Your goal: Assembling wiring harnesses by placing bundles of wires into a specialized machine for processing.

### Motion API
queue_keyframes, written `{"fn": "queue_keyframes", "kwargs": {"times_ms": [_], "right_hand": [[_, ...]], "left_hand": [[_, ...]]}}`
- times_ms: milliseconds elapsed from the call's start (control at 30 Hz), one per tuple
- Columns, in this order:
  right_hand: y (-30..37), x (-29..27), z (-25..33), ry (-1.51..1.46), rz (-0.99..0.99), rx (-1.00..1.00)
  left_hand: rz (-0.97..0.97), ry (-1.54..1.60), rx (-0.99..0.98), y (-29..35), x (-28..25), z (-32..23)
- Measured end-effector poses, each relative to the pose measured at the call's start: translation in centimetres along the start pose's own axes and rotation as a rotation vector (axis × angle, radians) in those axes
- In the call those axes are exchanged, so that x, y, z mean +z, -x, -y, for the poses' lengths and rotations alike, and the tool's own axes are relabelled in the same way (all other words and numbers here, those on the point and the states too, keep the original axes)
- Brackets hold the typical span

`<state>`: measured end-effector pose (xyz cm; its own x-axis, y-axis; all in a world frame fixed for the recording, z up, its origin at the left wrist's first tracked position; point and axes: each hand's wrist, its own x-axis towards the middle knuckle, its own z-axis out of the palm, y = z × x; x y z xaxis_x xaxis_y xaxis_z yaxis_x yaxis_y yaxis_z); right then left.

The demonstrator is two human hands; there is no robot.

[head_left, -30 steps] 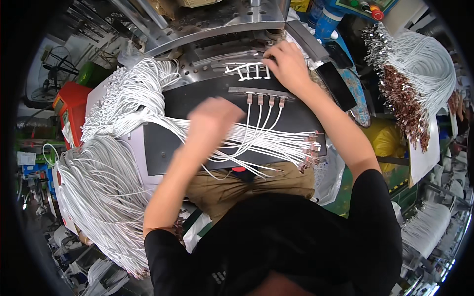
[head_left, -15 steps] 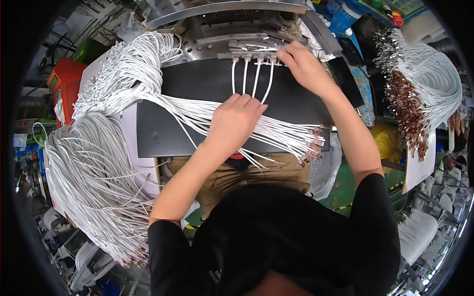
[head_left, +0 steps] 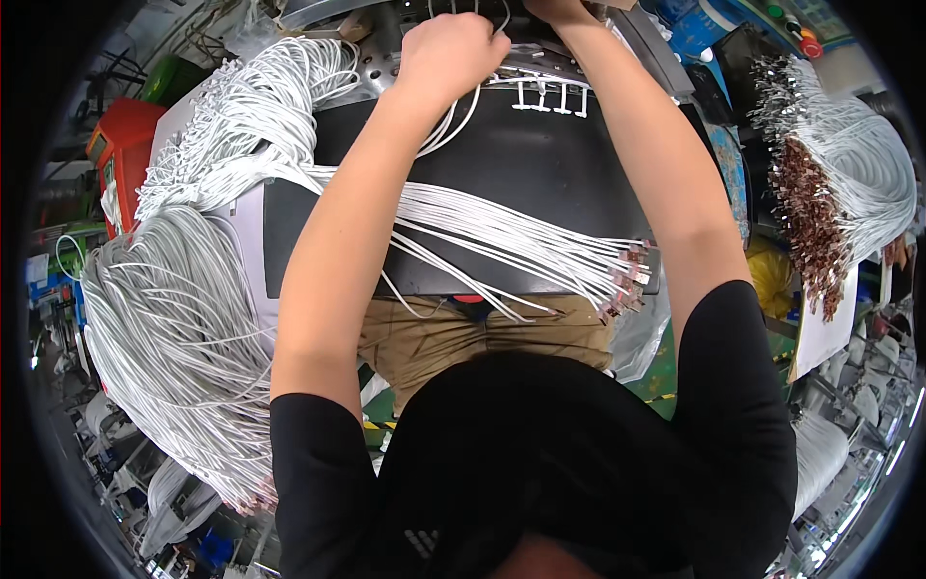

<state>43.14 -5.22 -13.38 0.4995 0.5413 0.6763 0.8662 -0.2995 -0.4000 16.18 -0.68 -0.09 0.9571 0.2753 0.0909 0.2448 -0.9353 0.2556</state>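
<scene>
Head view: green floor [head_left: 660, 374] shows beneath the black tabletop [head_left: 555, 183]; a white cable bundle [head_left: 174, 347] hangs leftward. The left forearm [head_left: 352, 212] hides part of the loose cables [head_left: 516, 220]. The left hand's [head_left: 446, 50] fingers curl around white leads [head_left: 473, 108] above a metal plate [head_left: 380, 73]; the right hand's [head_left: 557, 9] fingers I cannot tell.

Black worktop [head_left: 540, 164]; white cables [head_left: 511, 220] lying across, bundled.

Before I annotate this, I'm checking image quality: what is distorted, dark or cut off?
Head view: corners black, picture warped toward its rim; head view: right hand cropped by the top edge, while the white cables across the black work surface look fairly sharp.
</scene>
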Motion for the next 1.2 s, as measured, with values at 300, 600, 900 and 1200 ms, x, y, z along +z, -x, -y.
{"fn": "queue_keyframes", "kwargs": {"times_ms": [300,600,900,1200], "right_hand": [[3.5,-10.8,14.5,0.012,0.364,0.125],[7.0,-10.2,16.2,0.243,0.234,-0.081],[6.9,-8.9,15.7,0.363,0.072,-0.005],[22.8,-29.1,13.8,-0.053,-0.383,0.456]], "left_hand": [[-0.207,0.17,-0.079,0.1,-0.1,1.0],[-0.88,-0.229,0.316,-2.7,7.6,5.0],[-0.543,-0.221,-0.009,-2.4,7.5,4.7],[0.289,1.653,-0.008,24.7,2.5,4.1]]}}
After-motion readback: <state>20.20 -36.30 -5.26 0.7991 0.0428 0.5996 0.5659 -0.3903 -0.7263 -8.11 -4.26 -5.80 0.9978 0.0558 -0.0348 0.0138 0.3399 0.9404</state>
